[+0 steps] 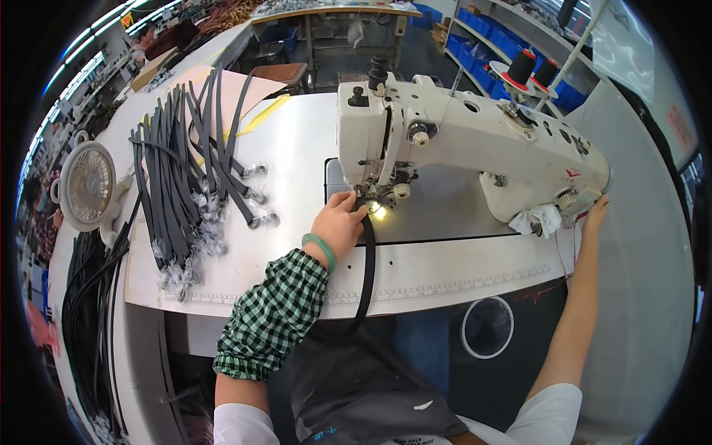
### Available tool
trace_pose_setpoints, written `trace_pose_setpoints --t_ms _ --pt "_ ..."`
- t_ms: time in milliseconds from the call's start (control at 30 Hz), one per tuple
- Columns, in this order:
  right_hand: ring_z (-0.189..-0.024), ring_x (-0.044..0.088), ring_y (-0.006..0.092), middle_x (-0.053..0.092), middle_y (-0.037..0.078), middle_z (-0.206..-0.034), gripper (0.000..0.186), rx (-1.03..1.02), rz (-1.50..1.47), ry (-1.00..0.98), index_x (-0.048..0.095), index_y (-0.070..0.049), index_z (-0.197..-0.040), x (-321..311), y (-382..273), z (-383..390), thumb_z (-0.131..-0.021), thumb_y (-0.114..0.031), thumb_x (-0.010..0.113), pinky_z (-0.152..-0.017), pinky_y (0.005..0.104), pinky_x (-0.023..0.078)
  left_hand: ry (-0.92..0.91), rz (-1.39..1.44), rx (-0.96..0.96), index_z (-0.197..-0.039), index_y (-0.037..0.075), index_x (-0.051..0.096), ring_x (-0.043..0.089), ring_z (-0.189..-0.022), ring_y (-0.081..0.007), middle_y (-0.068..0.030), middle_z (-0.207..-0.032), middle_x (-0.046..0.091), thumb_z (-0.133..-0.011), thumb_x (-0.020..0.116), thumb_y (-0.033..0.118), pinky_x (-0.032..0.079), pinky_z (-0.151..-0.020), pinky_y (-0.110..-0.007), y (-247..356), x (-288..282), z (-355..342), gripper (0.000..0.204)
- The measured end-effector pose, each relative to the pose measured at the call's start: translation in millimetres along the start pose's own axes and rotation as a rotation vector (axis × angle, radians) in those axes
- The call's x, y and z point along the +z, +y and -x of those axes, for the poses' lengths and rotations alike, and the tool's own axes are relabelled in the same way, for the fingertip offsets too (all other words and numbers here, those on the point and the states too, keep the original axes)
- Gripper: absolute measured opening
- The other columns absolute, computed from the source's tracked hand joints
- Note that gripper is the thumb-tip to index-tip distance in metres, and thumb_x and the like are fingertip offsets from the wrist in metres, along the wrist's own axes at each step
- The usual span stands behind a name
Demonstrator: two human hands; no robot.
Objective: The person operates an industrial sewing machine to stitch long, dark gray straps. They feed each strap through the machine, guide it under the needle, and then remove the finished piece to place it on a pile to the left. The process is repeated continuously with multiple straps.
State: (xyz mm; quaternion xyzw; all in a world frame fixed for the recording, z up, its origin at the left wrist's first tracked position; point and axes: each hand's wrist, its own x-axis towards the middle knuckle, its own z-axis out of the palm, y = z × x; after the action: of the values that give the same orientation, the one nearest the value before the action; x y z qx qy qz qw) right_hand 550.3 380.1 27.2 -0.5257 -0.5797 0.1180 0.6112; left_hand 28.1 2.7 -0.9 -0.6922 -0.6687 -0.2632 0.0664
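Observation:
A white industrial sewing machine (460, 111) stands on the table, its lamp lighting the needle area (377, 209). My left hand (337, 226), with a green bangle and checked sleeve cover, pinches a black strap (367, 263) just beside the presser foot; the strap hangs over the table's front edge. My right hand (596, 209) is at the handwheel (604, 180) on the machine's right end, fingers curled onto it and partly hidden. A crumpled white cloth (538, 217) is near the machine's base. Left of the machine lies a pile of black straps (170, 193) with clear-wrapped ends.
A small white fan (89, 185) sits at the left above more hanging straps (89, 311). Behind are a stool (278, 73), a bench (334, 13) and blue bins (500, 41) on shelves. Thread spools (521, 68) top the machine. Other people (139, 48) appear at far left.

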Motion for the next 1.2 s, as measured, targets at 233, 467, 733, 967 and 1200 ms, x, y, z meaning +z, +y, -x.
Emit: trace_pose_setpoints --t_ms 233,467,733,967,1200 --pt "-0.091 0.055 0.0247 0.056 0.015 -0.101 0.047 0.152 -0.273 0.085 0.05 0.004 -0.106 21 -31 19 -0.091 -0.038 0.034 -0.079 0.0332 0.041 0.008 0.005 -0.027 -0.096 0.005 0.061 0.048 -0.105 -0.0285 -0.0162 -0.11 0.053 -0.063 0.058 0.0 0.044 -0.087 -0.033 -2 -2 4 0.034" --pt "-0.093 0.053 0.037 0.057 0.023 -0.097 0.052 -0.139 0.612 -0.145 0.052 0.0 -0.105 2 -49 -67 -0.088 -0.044 0.032 -0.08 0.0404 0.04 -0.009 -0.061 0.039 -0.096 0.006 0.061 0.046 -0.105 -0.0277 -0.0152 -0.107 0.053 -0.065 0.059 0.003 0.044 -0.084 -0.033 -6 -1 5 0.031" --pt "-0.101 0.052 0.0321 0.056 0.023 -0.104 0.05 0.26 0.292 -0.234 0.051 0.002 -0.108 22 -55 -31 -0.089 -0.042 0.036 -0.084 0.039 0.039 -0.006 -0.03 -0.007 -0.093 0.004 0.062 0.049 -0.102 -0.0275 -0.0153 -0.106 0.055 -0.062 0.058 -0.001 0.045 -0.084 -0.033 -2 -12 13 0.031" --pt "-0.107 0.048 0.0316 0.05 0.022 -0.115 0.055 0.09 0.245 -0.063 0.047 0.006 -0.112 -12 28 -20 -0.09 -0.041 0.032 -0.089 0.037 0.036 -0.007 0.023 0.016 -0.094 0.004 0.063 0.049 -0.102 -0.0285 -0.0165 -0.108 0.055 -0.062 0.058 -0.001 0.044 -0.086 -0.034 2 -1 1 0.032" --pt "-0.107 0.048 0.033 0.05 0.021 -0.117 0.058 -0.019 0.508 -0.204 0.051 -0.002 -0.114 31 -106 -54 -0.085 -0.048 0.033 -0.091 0.0383 0.034 -0.016 0.001 0.001 -0.095 0.005 0.063 0.049 -0.104 -0.029 -0.0155 -0.108 0.055 -0.063 0.058 -0.001 0.044 -0.086 -0.034 -2 -5 3 0.033"
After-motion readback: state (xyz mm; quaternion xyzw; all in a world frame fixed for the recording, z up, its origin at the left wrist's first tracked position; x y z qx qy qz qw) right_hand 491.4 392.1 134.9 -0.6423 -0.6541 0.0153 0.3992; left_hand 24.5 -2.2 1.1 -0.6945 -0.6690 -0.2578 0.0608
